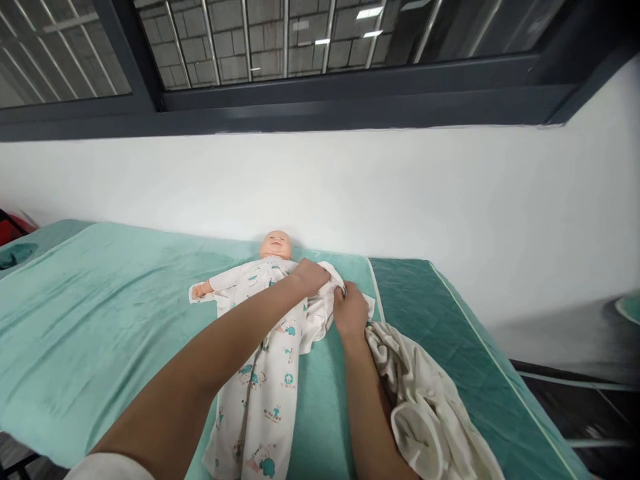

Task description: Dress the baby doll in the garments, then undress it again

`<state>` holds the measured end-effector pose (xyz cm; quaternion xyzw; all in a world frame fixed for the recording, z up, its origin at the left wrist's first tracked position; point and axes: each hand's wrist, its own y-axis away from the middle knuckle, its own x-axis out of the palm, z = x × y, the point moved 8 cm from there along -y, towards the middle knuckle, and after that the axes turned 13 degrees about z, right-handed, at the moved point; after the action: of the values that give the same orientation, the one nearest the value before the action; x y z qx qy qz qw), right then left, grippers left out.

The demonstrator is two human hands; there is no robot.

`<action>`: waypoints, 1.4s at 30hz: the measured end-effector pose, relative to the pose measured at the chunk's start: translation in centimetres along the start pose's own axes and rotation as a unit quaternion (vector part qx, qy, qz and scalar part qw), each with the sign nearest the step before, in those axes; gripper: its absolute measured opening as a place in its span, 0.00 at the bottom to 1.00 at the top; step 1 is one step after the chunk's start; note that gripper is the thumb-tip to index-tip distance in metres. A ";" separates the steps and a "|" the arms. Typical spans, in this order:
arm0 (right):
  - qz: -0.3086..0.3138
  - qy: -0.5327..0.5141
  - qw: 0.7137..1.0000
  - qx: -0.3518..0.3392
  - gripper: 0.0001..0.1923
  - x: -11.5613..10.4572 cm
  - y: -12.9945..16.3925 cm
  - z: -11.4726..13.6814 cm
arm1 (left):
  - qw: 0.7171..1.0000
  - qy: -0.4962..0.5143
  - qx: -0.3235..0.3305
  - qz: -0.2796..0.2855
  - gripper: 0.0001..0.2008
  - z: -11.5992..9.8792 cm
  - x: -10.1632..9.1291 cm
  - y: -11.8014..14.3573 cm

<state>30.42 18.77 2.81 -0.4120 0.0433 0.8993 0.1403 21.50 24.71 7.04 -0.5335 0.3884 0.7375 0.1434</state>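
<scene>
A baby doll (pixel 276 245) lies on its back with its head near the wall. It wears a white baby romper (pixel 287 333) printed with small teal and brown animals, the legs stretching toward me. The doll's hand (pixel 203 289) on the left side pokes out of one sleeve. Over the chest on the right side, my left hand (pixel 313 277) is closed on the romper's other sleeve. Beside it, my right hand (pixel 351 310) pinches the same sleeve close to its cuff. The doll's arm on that side is hidden by cloth and fingers.
A crumpled off-white cloth (pixel 425 407) lies right of my right forearm. Light green sheet (pixel 125 307) covers most of the bed, with a darker green quilted cover (pixel 465 373) at the right. White wall (pixel 400 193) and a dark-framed barred window (pixel 310 110) stand behind.
</scene>
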 end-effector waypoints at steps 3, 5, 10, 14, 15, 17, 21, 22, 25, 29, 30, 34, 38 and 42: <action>-0.021 -0.043 0.999 0.003 0.20 -0.3 0.1 -0.4 | 1.000 -0.012 -0.014 -0.012 0.14 1.0 -1.3 1.7; -0.029 -0.080 0.996 0.007 0.21 -0.4 0.2 -0.8 | 0.999 -0.019 -0.024 -0.020 0.16 1.8 -2.1 2.9; -0.026 -0.179 0.983 0.013 0.20 -0.2 -0.2 -1.9 | 0.998 -0.037 -0.042 -0.029 0.18 3.2 -3.0 5.5; -0.022 -0.263 0.965 0.003 0.18 0.2 -1.0 -2.9 | 0.996 -0.058 -0.054 -0.045 0.19 3.7 -3.3 6.9; -0.023 -0.285 0.958 0.000 0.18 0.4 -1.1 -3.1 | 0.996 -0.059 -0.054 -0.049 0.19 3.8 -3.4 7.1; -0.022 -0.331 0.943 -0.008 0.20 0.9 -1.4 -3.3 | 0.996 -0.054 -0.051 -0.054 0.19 3.9 -3.4 7.3; -0.009 -0.423 0.905 -0.036 0.24 1.7 -2.0 -3.3 | 0.996 -0.047 -0.038 -0.061 0.19 3.5 -3.4 7.2; -0.006 -0.441 0.897 -0.042 0.24 1.9 -2.1 -3.3 | 0.996 -0.047 -0.035 -0.060 0.19 3.4 -3.3 7.0; -0.001 -0.476 0.877 -0.063 0.25 2.0 -2.5 -3.1 | 0.997 -0.038 -0.034 -0.054 0.19 3.0 -3.0 6.3; -0.043 -0.478 0.873 -0.088 0.28 1.2 -1.9 -2.9 | 0.998 -0.005 -0.045 -0.039 0.19 2.6 -2.3 5.0; -0.075 -0.440 0.890 -0.095 0.30 0.5 -1.4 -2.7 | 0.998 0.003 -0.047 -0.034 0.19 2.6 -2.1 4.8; -0.201 -0.134 0.960 -0.143 0.32 -1.7 1.2 0.3 | 0.997 0.043 -0.058 -0.027 0.18 3.0 -1.4 5.4; -0.169 -0.061 0.968 -0.177 0.34 -0.6 1.9 2.6 | 0.982 0.125 -0.071 -0.124 0.14 5.0 -0.6 9.5; -0.061 -0.159 0.962 -0.214 0.36 2.1 2.0 4.2 | 0.904 0.302 -0.091 -0.288 0.16 8.3 2.7 15.5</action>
<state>25.47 18.10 3.93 -0.2858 -0.1984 0.9313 0.1081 5.17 19.98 12.20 -0.8297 0.1742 0.5002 0.1763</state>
